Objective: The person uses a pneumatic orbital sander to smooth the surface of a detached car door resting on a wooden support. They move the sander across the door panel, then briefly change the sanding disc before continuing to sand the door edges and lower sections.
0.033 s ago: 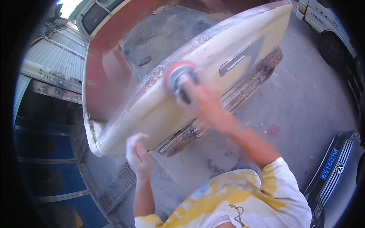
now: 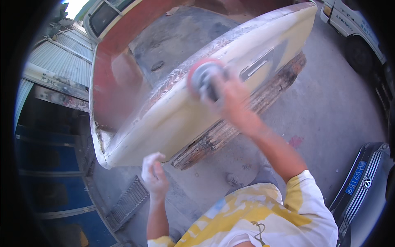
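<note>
1. We see the right hand (image 2: 233, 98) grasping a round handheld sander (image 2: 200, 78), grey-bodied with a red disc rim; both are blurred.
2. Sander position: over the outer face of a pickup tailgate (image 2: 160, 129), near its upper edge and left of the recessed handle slot (image 2: 257, 66). Blur keeps us from resolving the contact line.
3. We note the left hand (image 2: 154, 175) released and holding nothing, its fingers loosely curled and whitish with dust. It is near the tailgate's lower left part; we cannot tell whether it touches.
4. Tailgate surface: mostly cream, with a grey patch around the slot and a scuffed top edge.
5. Behind it we record the grey floor of the cargo bed (image 2: 177, 41), with reddish side walls.
6. A rough timber beam (image 2: 218, 136) runs along under the tailgate.
7. On the right we log a car front (image 2: 364, 195) with a striped grille.
</note>
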A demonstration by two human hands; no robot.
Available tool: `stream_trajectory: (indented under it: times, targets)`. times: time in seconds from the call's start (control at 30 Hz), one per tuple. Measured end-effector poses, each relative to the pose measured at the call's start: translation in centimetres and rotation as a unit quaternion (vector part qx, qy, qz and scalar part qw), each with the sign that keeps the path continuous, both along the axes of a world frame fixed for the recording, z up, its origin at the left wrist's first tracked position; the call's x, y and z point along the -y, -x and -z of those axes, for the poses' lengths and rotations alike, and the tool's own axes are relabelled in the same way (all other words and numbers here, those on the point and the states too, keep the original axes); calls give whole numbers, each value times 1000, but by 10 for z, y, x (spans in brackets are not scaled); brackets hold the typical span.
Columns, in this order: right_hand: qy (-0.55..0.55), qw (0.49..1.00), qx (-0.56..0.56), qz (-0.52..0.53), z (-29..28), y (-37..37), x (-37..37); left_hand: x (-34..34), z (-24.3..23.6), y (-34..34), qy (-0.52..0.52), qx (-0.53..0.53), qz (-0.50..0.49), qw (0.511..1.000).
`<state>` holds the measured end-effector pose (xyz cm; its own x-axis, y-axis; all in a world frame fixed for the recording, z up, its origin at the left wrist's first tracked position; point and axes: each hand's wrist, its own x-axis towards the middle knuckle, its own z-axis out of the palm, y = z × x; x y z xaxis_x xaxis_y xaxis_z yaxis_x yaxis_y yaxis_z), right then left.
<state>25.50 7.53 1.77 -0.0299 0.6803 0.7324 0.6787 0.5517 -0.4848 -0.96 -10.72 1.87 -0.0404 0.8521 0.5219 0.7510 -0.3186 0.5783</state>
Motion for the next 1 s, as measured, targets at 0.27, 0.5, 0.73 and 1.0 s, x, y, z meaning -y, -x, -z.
stream_trajectory:
  times: [0.27,0.5,0.73,1.0]
  targets:
    - [113,982,-30,147,-58,-24,-42,33,63,-9,205,14,14,979]
    - [-16,999,24,-39,-14,59,17,-93,91,-120,183,95,163,965]
    - [-24,970,-215,110,28,-35,-35,-190,130,-211,151,170,144,963]
    - [-92,926,-360,71,47,-4,-28,-193,84,-180,175,71,55,981]
